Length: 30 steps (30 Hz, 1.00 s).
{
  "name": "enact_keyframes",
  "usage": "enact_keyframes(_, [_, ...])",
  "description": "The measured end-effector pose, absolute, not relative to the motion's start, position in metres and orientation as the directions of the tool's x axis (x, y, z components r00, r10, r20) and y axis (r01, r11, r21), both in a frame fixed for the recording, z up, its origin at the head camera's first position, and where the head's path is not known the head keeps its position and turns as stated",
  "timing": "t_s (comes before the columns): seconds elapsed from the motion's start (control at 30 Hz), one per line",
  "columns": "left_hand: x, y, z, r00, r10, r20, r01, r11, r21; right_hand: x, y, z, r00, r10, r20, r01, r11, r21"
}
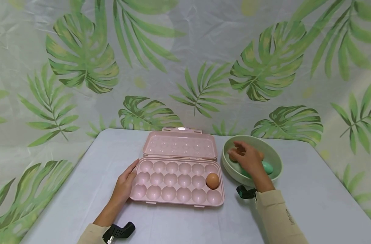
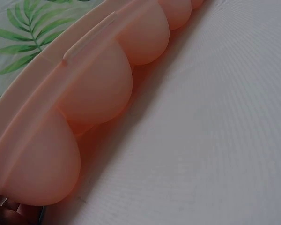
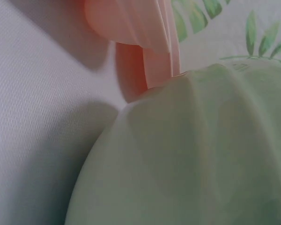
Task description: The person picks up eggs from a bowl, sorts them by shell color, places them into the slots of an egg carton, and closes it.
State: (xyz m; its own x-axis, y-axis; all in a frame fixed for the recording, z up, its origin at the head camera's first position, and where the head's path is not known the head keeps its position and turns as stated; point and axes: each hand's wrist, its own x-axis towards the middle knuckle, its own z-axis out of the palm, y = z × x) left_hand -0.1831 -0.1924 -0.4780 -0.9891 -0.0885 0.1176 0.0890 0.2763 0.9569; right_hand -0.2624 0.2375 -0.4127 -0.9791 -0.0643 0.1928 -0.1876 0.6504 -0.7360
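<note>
a pale pink plastic egg carton (image 1: 173, 202) lies on a white cloth-covered table (image 1: 161, 225), its lid (image 1: 179, 144) folded back towards a leaf-printed fabric backdrop (image 1: 203, 44). one brown egg (image 1: 212, 181) sits in the right-hand column, middle row. a light green round bowl (image 1: 275, 156) stands just beside the carton's right end; its outer wall fills much of the right wrist view, hiding what lies inside. the left hand (image 1: 123, 184) touches the carton's left edge, visible fingers fairly straight. the right hand (image 1: 247, 158) is over the bowl with bent fingers, beside another brown egg (image 1: 233, 157); whether it grips that egg i cannot tell. it partly covers the contents, among them a glossy green egg (image 1: 267, 167).
</note>
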Motion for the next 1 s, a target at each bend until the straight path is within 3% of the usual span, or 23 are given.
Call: enact_keyframes(1.0, [-0.1809,-0.1945,-0.4764,-0.988,-0.076,0.131,0.107,0.258,0.960,-0.2626,0.2358,-0.4127,-0.982,-0.107,0.154,-0.184,0.710,-0.680])
